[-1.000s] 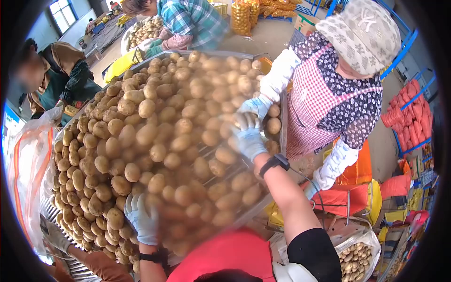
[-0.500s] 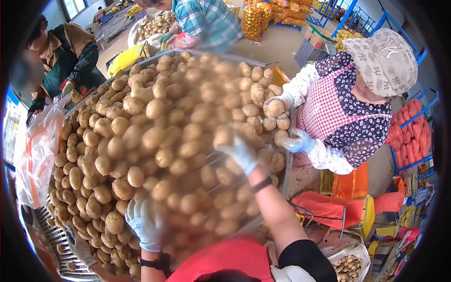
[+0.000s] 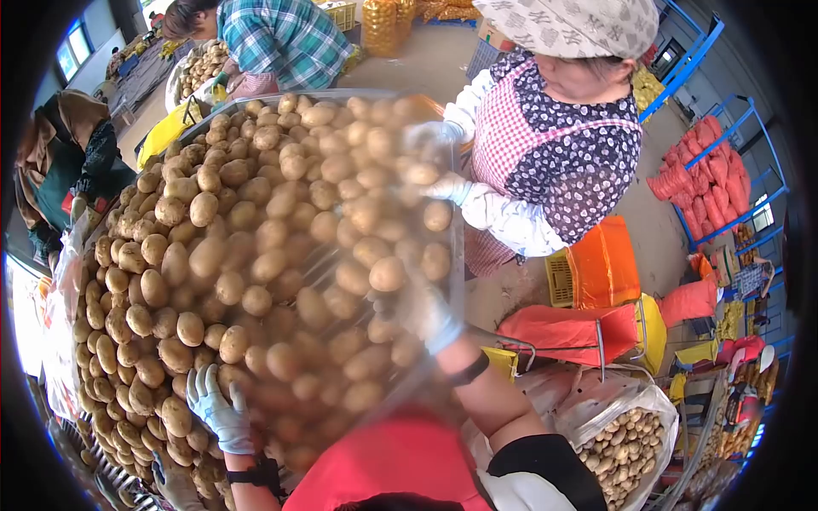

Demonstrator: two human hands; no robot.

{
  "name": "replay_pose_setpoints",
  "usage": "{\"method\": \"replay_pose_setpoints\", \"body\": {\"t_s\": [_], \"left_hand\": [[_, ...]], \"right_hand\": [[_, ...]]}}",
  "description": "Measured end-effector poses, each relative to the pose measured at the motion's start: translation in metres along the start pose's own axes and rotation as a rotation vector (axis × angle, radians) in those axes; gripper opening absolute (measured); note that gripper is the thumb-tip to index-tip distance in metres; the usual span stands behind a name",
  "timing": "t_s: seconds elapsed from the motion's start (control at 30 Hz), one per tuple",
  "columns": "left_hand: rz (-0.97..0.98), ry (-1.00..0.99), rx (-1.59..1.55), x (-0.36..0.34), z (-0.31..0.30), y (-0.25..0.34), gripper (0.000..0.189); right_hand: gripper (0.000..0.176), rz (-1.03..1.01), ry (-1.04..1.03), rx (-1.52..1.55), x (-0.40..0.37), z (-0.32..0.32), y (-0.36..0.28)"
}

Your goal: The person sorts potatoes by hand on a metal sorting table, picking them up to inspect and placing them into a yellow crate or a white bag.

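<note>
While the left hand (image 3: pixel 219 410) lies on the potatoes (image 3: pixel 175 353) at the table's near left, its gloved fingers slightly apart, the right hand (image 3: pixel 423 313) reaches over those near the table's right edge. The right is blurred, so whether its fingers close on a potato cannot be told; one potato (image 3: pixel 388 274) is just beside them. Each of the two wrists wears one dark band. The potatoes, too many to count, are heaped on the left of the table (image 3: pixel 457 255) and sparser at its middle, where slats show through a hazy patch.

Three co-workers are around the table: one in a patterned hat (image 3: pixel 588 25) at its right, with two gloved hands over potatoes; one in a plaid shirt (image 3: pixel 285 43) beyond its far edge; one in dark clothes (image 3: pixel 81 162) at its left. Right of the table's near end is one open sack (image 3: pixel 626 451) of potatoes; farther right, red net sacks (image 3: pixel 707 183) fill a blue rack (image 3: pixel 754 136).
</note>
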State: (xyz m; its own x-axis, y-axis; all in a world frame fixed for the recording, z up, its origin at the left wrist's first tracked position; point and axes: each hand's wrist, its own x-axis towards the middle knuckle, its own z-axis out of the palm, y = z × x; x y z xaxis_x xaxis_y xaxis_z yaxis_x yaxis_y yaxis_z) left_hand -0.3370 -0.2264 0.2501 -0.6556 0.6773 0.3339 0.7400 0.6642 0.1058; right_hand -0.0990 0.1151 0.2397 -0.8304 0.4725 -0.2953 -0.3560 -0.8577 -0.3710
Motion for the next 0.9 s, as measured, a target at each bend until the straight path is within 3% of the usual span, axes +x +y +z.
{"method": "replay_pose_setpoints", "body": {"t_s": [0.07,0.17,0.27,0.3,0.33,0.37,0.43,0.47,0.6,0.63,0.7,0.73,0.8,0.9], "left_hand": [[0.002,-0.007,0.011,-0.001,0.001,-0.001,0.049],[0.014,-0.008,0.0,-0.002,0.004,-0.003,0.049],[0.013,-0.009,-0.004,-0.001,0.005,-0.006,0.049],[0.003,-0.015,-0.014,0.0,0.002,-0.004,0.05],[-0.004,-0.015,-0.018,0.001,0.0,-0.001,0.05],[-0.013,-0.016,-0.022,0.001,-0.002,0.001,0.05],[-0.032,-0.028,-0.017,0.001,-0.001,-0.001,0.051],[-0.03,-0.024,-0.018,0.0,0.0,-0.003,0.051],[-0.058,-0.041,-0.041,0.003,-0.003,0.002,0.051],[-0.054,-0.04,-0.031,0.003,-0.003,0.001,0.051],[-0.049,-0.035,-0.019,0.002,-0.001,0.001,0.051],[-0.056,-0.042,-0.029,0.002,-0.002,0.001,0.051],[-0.058,-0.043,-0.041,0.003,-0.005,0.003,0.051],[-0.073,-0.059,-0.048,0.004,-0.012,0.009,0.053]], "right_hand": [[0.045,0.003,0.104,0.061,-0.012,0.006,0.001],[0.042,-0.14,0.175,-0.11,-0.026,-0.001,0.004],[0.042,-0.368,0.371,-0.809,-0.069,-0.009,-0.011],[0.052,-0.375,0.503,-1.27,-0.087,-0.028,-0.019],[0.062,-0.348,0.675,-1.722,-0.106,-0.048,-0.027],[0.074,-0.08,0.754,-1.856,-0.126,-0.036,-0.039],[0.065,0.23,0.82,-1.984,-0.154,-0.084,-0.04],[0.053,0.362,0.798,-2.04,-0.162,-0.095,-0.038],[0.034,-0.243,0.587,-2.066,-0.111,-0.058,-0.002],[0.035,-0.509,0.465,-2.029,-0.087,-0.042,0.009],[0.048,-0.577,0.295,-2.124,-0.035,-0.008,0.022],[0.054,-0.743,0.163,-2.216,-0.006,-0.004,0.028],[0.056,-0.606,0.072,-2.454,0.045,-0.018,0.045],[0.058,-0.557,-0.069,-2.641,0.094,-0.022,0.037]]}}
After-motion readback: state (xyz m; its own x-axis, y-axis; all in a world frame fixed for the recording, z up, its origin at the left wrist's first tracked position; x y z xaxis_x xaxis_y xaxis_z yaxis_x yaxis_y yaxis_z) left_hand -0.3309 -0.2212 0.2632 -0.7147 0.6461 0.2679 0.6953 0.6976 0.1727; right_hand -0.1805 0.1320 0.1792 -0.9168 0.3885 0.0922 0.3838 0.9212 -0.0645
